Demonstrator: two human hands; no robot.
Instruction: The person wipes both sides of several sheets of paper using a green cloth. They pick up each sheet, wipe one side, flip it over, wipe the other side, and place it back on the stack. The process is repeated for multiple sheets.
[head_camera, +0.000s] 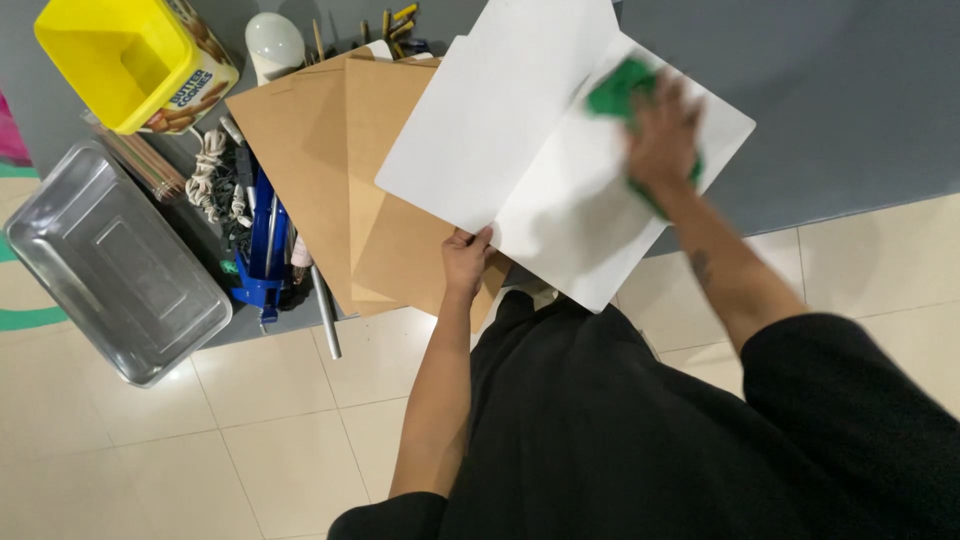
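1. Where the grey mat (850, 100) meets the tiled floor (250, 440) at its left edge, we see a metal tray (115, 265) lying half on the tiles, and behind it, at the far left corner, a yellow tub (115, 60) set in a box printed with biscuits and a blue label (200, 85).
2. Just right of these lie a coil of cord (207, 170), a blue tool (265, 245) and a white bulb-shaped thing (273, 42).
3. Next come brown cardboard sheets (320, 140), fanned along the mat's near edge.
4. Our left hand (466, 258) pinches the near edge of the white board (590, 220), fingers closed on it, thumb on top.
5. The board's long axis runs from that near edge away to the far right; a second white sheet (500, 100) overlaps its left part.
6. Our right hand (660, 130), blurred, presses a green cloth (618, 88) onto the board's far right corner, fingers spread flat over it. It is the hand nearer that end.
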